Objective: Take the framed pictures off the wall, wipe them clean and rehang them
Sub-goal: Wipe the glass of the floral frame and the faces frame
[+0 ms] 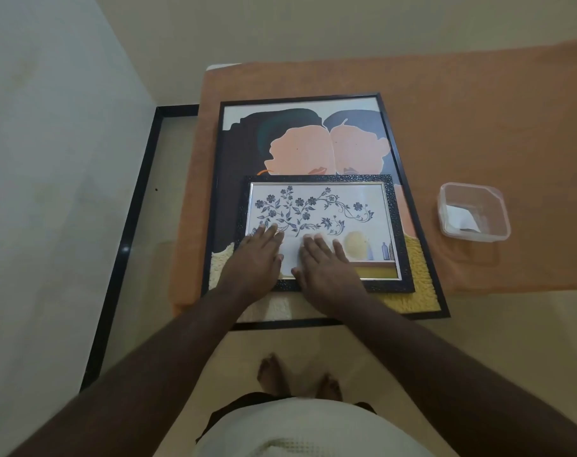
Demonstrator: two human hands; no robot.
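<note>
No legible text, label, brand, number or sign is shown. The small framed picture (320, 225) carries only a dark floral vine motif, and the large framed picture (313, 143) only flat-coloured profile shapes. No marking can be made out on the clear plastic container (474, 212).

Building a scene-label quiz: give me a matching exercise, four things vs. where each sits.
Things:
1. small floral frame
2. large portrait frame
3. clear plastic container
4. white cloth

Places:
A. on the orange towel, right of both frames
B. flat on the orange towel, beneath another frame
C. under both hands, on the glass
D. lying on top of the bigger picture

Pairs: 1-D, 2-B, 3-A, 4-C
</note>
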